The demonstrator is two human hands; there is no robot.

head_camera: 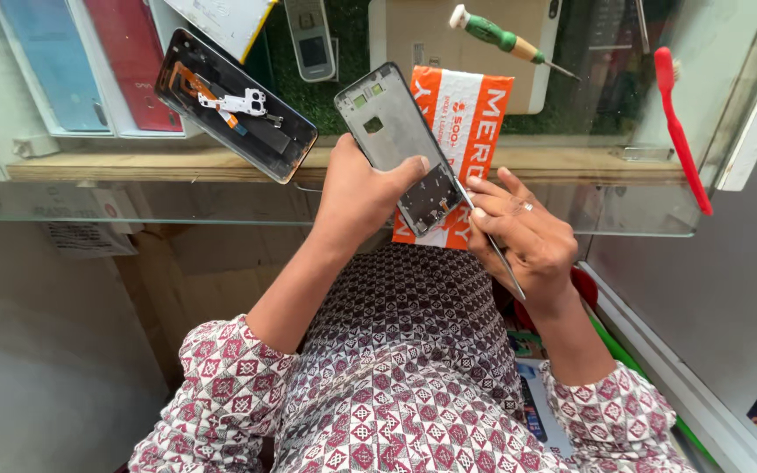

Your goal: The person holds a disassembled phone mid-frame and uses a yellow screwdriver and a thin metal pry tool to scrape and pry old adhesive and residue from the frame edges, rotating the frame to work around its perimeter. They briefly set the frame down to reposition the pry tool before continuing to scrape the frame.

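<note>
My left hand (pixel 357 194) grips an opened phone frame (pixel 392 131), a grey metal mid-plate with a dark circuit section at its lower end, tilted above the glass counter. My right hand (pixel 523 236) pinches thin metal tweezers (pixel 494 250), whose tip touches the lower right corner of the frame. Under both hands lies an orange and white packet (pixel 475 114).
A black phone back cover (pixel 237 105) with a white part and orange flex lies at the left. A green-handled screwdriver (pixel 505 39), a red toothbrush (pixel 681 131), a small grey handset (pixel 310 39) and coloured phone cases (pixel 89 61) sit around the glass counter (pixel 633 215).
</note>
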